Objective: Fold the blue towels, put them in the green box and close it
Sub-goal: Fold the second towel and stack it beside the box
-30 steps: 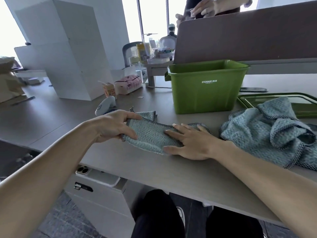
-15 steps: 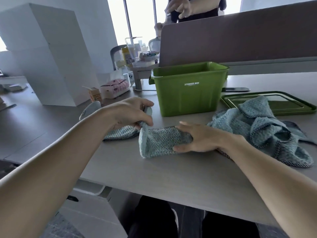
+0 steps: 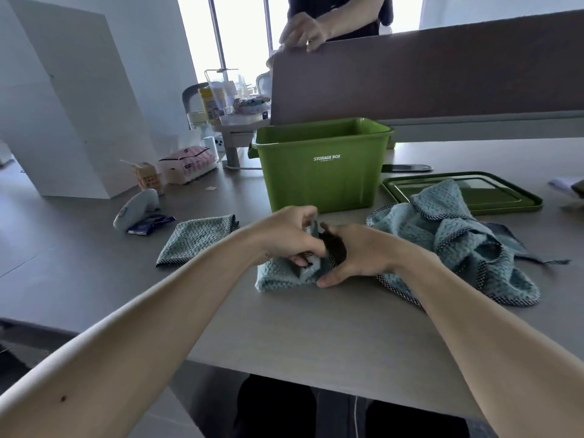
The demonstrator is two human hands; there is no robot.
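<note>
At frame centre my left hand (image 3: pixel 289 237) and right hand (image 3: pixel 358 252) curl close together, pinching the blue towel (image 3: pixel 281 278) to crease a fold, I judge; the green box (image 3: pixel 322 181) stands open just behind, within easy reach; a folded towel (image 3: pixel 196 238) lies centre-left.

Grey desk (image 3: pixel 284 330): green box (image 3: pixel 319 181), lid (image 3: pixel 505 202), folded towel (image 3: pixel 196 240), towel heap (image 3: pixel 458 245).
</note>
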